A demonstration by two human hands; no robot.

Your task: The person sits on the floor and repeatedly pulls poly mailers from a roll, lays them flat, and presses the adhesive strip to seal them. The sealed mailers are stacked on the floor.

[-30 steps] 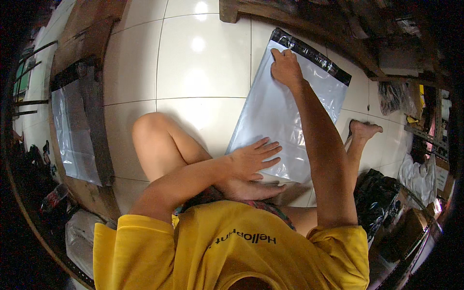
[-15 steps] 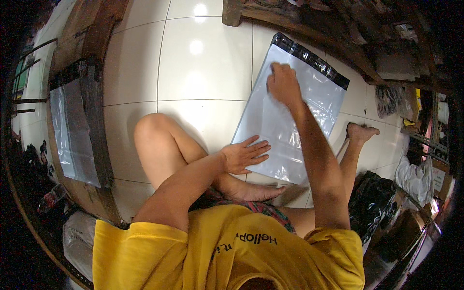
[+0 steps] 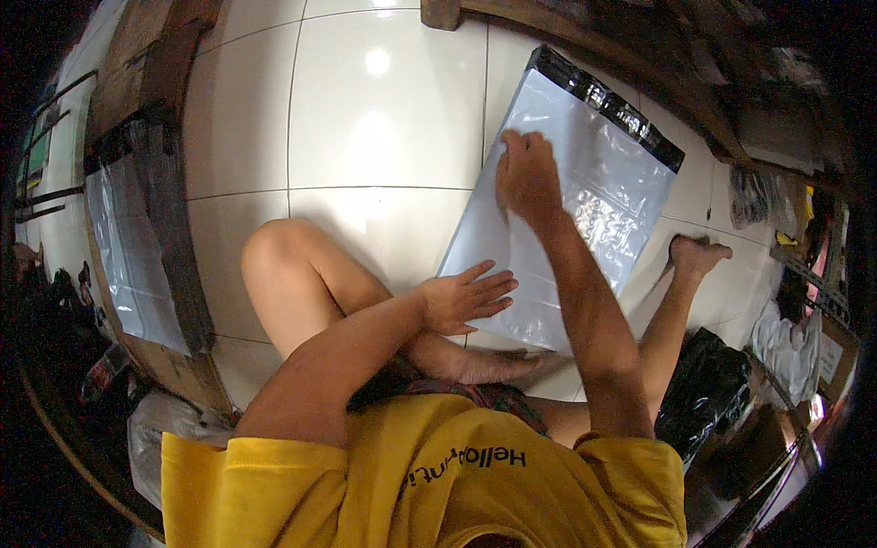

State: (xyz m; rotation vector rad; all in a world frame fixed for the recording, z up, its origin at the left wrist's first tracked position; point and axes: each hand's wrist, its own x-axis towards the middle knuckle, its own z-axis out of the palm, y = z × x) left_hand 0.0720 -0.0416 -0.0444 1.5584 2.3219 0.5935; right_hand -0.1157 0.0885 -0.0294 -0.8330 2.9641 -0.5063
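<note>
A large light grey plastic mailing bag (image 3: 603, 137) with a black band across its far end lies slanted on the tiled floor in front of me. My left hand (image 3: 468, 300) rests flat on its near left corner, fingers spread. Farther up the bag, my right hand (image 3: 530, 178) is closed with curled fingers, pressed to the surface near the left edge. Its palm faces down, so I cannot see whether anything is inside. The bag's near part looks wrinkled and shiny.
A pile of similar grey bags with dark ends (image 3: 137, 247) lies on a brown board at left. A wooden frame (image 3: 585, 50) runs along the far right. Black plastic (image 3: 702, 388) and a white plastic bag (image 3: 787, 338) are at right. My legs flank the bag.
My right hand has slid toward me along the bag's left side, still curled. The left hand keeps its place. The whole view has shifted slightly.
</note>
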